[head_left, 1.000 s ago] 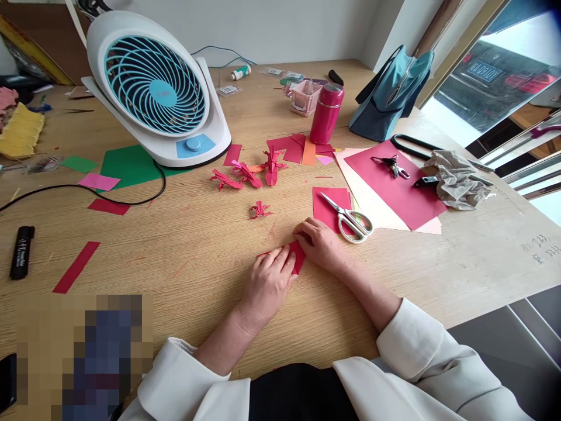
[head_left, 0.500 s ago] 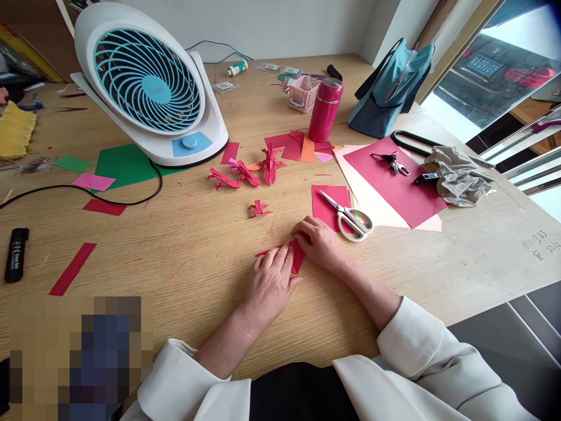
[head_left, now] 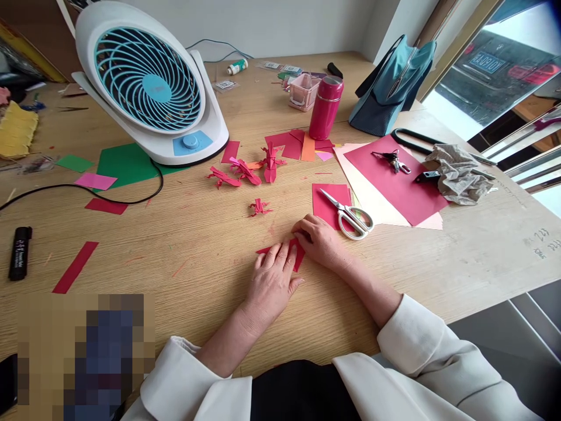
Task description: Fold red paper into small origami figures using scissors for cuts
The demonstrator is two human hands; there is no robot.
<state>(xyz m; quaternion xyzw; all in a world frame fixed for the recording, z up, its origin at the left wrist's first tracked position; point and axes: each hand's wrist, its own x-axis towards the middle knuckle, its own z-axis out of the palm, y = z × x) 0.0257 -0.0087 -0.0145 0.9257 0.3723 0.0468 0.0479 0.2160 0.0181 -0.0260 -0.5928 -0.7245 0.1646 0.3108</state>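
Observation:
A folded piece of red paper (head_left: 300, 256) lies on the table in front of me, partly covered by my hands. My left hand (head_left: 270, 285) rests flat on it, fingers stretched out. At its upper right corner, my right hand (head_left: 322, 244) has curled fingers pinching the paper's edge. Just beyond sits a small red folded-paper figure (head_left: 260, 207). Several more red origami figures (head_left: 272, 162) stand farther back. White-handled scissors (head_left: 350, 215) lie partly on a red paper square (head_left: 322, 207), to the right of my right hand.
A white and blue fan (head_left: 153, 88) stands back left, its black cord (head_left: 87, 190) crossing the table. A pink flask (head_left: 326, 108), a clear box (head_left: 303, 92) and a blue bag (head_left: 392, 88) are at the back. Keys (head_left: 394, 162) lie on red sheets at right; a black marker (head_left: 20, 253) at left.
Both hands stay on the red paper in almost the same pose. The whole view has shifted very slightly; nothing was picked up or let go.

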